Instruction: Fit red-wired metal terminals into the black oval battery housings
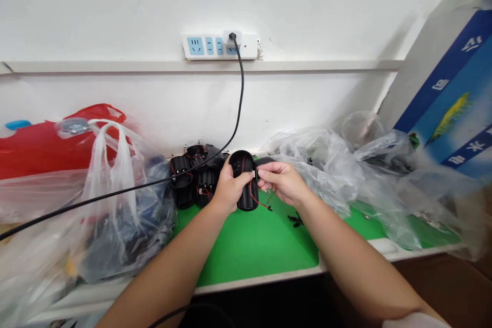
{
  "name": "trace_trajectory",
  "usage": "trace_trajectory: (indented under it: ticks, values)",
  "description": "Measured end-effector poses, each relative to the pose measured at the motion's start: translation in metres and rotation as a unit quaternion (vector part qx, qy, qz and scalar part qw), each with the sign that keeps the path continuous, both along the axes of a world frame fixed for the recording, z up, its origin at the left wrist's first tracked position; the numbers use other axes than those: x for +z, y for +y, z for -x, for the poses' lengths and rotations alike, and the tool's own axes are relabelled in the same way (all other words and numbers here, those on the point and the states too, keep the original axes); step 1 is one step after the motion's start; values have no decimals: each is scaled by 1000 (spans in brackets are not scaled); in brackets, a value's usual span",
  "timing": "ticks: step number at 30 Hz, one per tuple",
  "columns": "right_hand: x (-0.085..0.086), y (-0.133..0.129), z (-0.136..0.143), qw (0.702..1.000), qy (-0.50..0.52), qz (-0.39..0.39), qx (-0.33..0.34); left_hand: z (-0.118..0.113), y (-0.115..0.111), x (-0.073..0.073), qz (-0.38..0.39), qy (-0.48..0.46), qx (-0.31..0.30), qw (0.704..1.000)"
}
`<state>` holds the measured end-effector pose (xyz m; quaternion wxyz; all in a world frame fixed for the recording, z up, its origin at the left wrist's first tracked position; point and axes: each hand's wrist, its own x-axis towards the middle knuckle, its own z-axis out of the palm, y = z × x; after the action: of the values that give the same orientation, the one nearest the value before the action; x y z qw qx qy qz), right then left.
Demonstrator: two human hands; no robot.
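both hands gripping black battery holder

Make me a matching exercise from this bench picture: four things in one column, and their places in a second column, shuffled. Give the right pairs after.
Things
1. black battery holder
2. power strip
3. red bag
4. blue box

Places
A. on the wall above the ledge, with a black cable plugged in
B. far left, behind the clear plastic bags
C. between the left hand and the right hand, above the green mat
D. leaning at the far right edge

Pairs: 1-C, 2-A, 3-B, 4-D
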<state>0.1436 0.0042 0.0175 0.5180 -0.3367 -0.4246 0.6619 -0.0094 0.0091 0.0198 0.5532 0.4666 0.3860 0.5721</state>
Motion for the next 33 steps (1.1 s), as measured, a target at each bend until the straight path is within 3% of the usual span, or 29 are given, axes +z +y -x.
trace_trajectory:
  ticks: [27,31,33]
  values:
    - [-1,0,4,999,-30,-2,-25,1,4,-3,-73,64,-13,995]
    - [-2,-4,7,981,-165,-93,-47,0,3,-2,-60,83,-9,995]
    - [0,-7,9,933,-283,-203,-87,1,4,-2,-46,90,-6,995]
